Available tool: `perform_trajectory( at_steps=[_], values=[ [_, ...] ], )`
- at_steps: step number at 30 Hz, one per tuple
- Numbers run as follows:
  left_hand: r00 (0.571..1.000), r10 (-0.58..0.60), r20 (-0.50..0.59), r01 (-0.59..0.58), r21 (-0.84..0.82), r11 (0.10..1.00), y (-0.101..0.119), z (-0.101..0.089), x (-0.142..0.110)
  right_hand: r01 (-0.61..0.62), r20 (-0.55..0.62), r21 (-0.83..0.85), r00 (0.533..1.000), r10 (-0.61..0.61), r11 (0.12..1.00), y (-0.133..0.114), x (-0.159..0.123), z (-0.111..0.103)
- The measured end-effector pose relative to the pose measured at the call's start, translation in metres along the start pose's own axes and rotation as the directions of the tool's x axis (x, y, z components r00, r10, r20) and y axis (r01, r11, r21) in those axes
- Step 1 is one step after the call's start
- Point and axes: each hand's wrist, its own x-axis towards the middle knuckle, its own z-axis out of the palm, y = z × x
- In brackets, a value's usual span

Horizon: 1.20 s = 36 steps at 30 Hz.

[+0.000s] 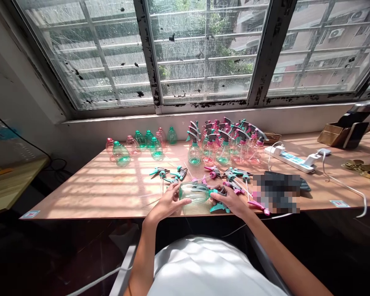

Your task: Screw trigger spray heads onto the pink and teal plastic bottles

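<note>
A clear green spray bottle (195,193) lies on its side in the air near the table's front edge, its neck pointing right. My left hand (170,200) is closed around the bottle's base end, thumb along the near side. With closed fingers, my right hand (230,198) grips the teal-and-grey spray head at the bottle's neck. Whether the head is screwed on cannot be made out. Just below my right hand lies a teal trigger piece (219,207). Loose teal spray heads (180,172) and pink ones (214,172) are scattered behind the bottle.
Headless green bottles (121,154) and pink bottles (132,144) stand at the back left. Several bottles with spray heads (224,152) are grouped at the back centre. To the right are a power strip (291,159), a white cable (347,185) and a brown holder (334,135).
</note>
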Motion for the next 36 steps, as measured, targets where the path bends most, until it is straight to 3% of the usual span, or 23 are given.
perform_trajectory(
  at_steps=[8,12,16,24,32,36],
  values=[
    [0.993,0.116,-0.023,-0.118,-0.289,0.950,-0.012,0.018,0.008,0.049,-0.025,0.011,0.998,-0.049,0.999,0.004,0.002,0.000],
    [0.993,0.105,-0.053,-0.117,-0.398,0.910,-0.020,0.026,0.012,0.051,-0.049,0.018,0.998,-0.050,0.999,0.002,0.002,0.001],
    [0.994,0.082,-0.065,-0.103,-0.438,0.893,-0.023,0.023,0.012,0.046,-0.060,0.027,0.997,-0.044,0.999,0.001,0.001,0.004],
    [0.987,0.156,0.028,-0.117,-0.529,0.841,-0.020,0.020,0.010,0.056,-0.079,0.046,0.996,-0.052,0.997,0.001,0.000,0.006],
    [0.996,0.082,0.028,-0.059,-0.474,0.878,-0.019,0.013,0.004,0.044,-0.081,0.029,0.996,-0.042,0.999,0.001,0.000,0.008],
    [0.993,0.104,0.047,-0.068,-0.488,0.870,-0.016,0.015,0.006,0.049,-0.071,0.036,0.996,-0.046,0.998,0.002,0.001,0.007]
  ],
)
